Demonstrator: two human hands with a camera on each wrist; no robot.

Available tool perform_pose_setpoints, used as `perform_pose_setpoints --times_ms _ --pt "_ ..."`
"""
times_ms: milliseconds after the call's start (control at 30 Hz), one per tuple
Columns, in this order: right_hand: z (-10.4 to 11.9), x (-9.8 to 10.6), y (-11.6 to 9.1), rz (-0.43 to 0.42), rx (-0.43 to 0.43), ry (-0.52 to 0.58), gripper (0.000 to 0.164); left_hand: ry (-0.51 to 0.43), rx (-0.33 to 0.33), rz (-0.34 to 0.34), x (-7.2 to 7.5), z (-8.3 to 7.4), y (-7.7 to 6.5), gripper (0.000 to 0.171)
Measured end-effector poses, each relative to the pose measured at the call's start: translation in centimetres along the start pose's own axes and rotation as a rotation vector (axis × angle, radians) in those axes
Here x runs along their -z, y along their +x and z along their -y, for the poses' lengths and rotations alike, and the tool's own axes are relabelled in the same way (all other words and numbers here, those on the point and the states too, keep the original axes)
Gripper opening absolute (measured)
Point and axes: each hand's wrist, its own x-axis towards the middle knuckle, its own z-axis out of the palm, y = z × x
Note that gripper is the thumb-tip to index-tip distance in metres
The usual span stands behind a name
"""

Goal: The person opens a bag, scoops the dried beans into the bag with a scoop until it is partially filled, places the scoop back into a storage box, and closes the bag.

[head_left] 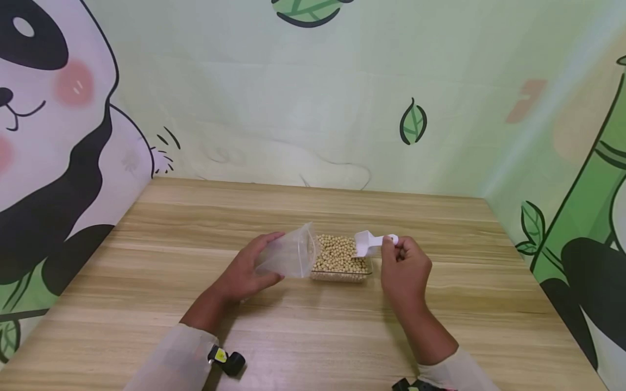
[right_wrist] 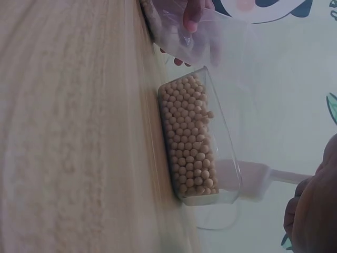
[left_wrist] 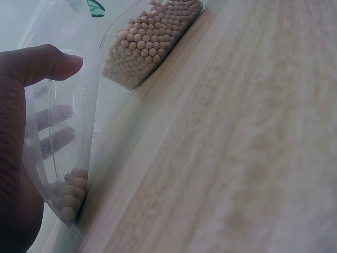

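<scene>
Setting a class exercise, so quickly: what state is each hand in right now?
Left hand: holding a clear plastic bag.
Right hand: holding a white scoop by its handle.

Left approach to the clear container (head_left: 340, 278): obstructed by the plastic bag (head_left: 288, 258) and the left hand (head_left: 246, 274); contact between bag and container cannot be determined. Right approach: obstructed by the white scoop (head_left: 364, 243) at the container's right end and the right hand (head_left: 406, 271). Front approach: passable over bare desk (head_left: 313, 336) between the forearms, narrowed by the left wrist camera (head_left: 233, 364). Rear: a strip of bare desk is passable, bounded by the wall (head_left: 342, 108).
</scene>
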Motion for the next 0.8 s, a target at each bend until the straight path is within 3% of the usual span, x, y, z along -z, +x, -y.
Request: perform_pose_setpoints --times_ms 500,800 --pt "-0.6 0.5 1.1 0.025 -0.284 0.065 0.027 -0.002 -0.005 -0.002 0.0 0.0 0.1 0.082" --pt "-0.7 0.4 1.5 0.057 -0.460 0.263 0.027 -0.002 -0.002 0.000 0.0 0.0 0.1 0.082"
